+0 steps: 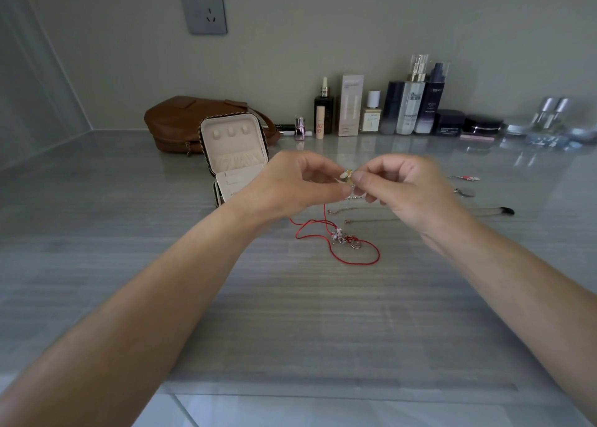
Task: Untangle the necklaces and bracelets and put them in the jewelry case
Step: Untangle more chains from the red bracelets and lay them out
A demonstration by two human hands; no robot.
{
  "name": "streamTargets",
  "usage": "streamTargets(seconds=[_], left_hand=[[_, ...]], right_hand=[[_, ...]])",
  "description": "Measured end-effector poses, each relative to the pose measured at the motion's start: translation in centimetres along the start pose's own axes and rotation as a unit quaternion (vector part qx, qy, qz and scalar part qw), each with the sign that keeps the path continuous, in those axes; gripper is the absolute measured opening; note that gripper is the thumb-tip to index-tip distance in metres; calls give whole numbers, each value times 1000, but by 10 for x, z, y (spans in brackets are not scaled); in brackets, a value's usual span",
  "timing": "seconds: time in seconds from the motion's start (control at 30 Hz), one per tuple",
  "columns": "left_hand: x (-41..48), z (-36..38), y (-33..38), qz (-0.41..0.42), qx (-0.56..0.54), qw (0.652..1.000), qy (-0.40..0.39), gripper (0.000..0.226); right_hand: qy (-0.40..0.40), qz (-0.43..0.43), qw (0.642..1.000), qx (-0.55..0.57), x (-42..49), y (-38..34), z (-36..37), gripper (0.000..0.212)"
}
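Note:
My left hand and my right hand meet above the countertop, both pinching a small pale yellow charm on a thin chain. A red cord necklace hangs from the pinch and loops on the counter, tangled around a pink and silver pendant cluster. Two thin gold chains lie behind the cord, partly hidden by my right hand. The beige jewelry case stands open to the left of my left hand, lid upright.
A brown leather bag lies behind the case. Several cosmetic bottles and jars line the back wall. A makeup brush and small hair clips lie to the right of my right hand.

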State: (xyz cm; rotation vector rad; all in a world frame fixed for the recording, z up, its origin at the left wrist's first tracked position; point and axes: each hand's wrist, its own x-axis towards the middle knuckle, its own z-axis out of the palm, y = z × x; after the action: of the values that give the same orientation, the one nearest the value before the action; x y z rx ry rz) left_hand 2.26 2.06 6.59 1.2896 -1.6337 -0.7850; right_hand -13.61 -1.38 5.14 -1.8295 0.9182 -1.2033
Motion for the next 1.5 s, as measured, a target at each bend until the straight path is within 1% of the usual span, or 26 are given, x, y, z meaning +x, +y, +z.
streamTargets(seconds=[0.1,0.2,0.37,0.43,0.5,0.53,0.6,0.7,0.77,0.83,0.9,0.97,1.1,1.23,1.33,1.4,1.5], left_hand=[[2,-1,0,12,-10,999,41,13],[2,-3,1,3,-13,999,47,12],[2,-3,3,-20,-8,998,63,10],[2,-3,3,-25,4,998,60,11],[2,-2,3,-30,21,998,54,12],[2,-2,3,-32,25,998,51,12],[3,-1,2,-34,21,998,53,13],[3,-3,2,-24,-2,997,66,16],[3,-2,0,-18,20,998,53,16],[2,1,0,-19,45,999,15,15],[2,4,-1,-21,37,999,-16,18],[2,3,-1,-27,32,999,-16,21],[1,-1,1,-42,57,997,11,17],[2,0,1,-81,83,993,25,9],[2,-1,-1,-94,104,990,0,7],[0,-2,-1,-85,127,988,-23,9],[-2,-1,-3,-67,179,981,-44,24]], right_hand=[[-14,-6,1000,-4,0,0,1,13],[-31,-8,999,-17,0,-1,1,17],[-1,2,1000,4,-1,-2,-1,25],[-1,-10,1000,4,-1,-3,-2,18],[-21,-21,1000,0,-2,-3,-1,8],[-32,-22,999,-3,-2,-2,0,8],[-47,-22,998,-24,-1,-1,2,13],[-40,-15,998,-38,0,0,2,15],[-31,-17,999,-20,0,0,1,11],[-36,-25,999,-3,0,0,0,9],[-37,-27,999,-6,0,1,0,10],[-29,-24,999,-6,1,1,-1,11],[-29,-17,999,-1,1,0,-3,13],[-30,-23,999,7,1,-3,-4,13],[-14,-35,999,27,3,-4,-7,14],[-10,-36,999,39,3,-4,-9,15],[-14,-37,998,39,4,-5,-10,13]])
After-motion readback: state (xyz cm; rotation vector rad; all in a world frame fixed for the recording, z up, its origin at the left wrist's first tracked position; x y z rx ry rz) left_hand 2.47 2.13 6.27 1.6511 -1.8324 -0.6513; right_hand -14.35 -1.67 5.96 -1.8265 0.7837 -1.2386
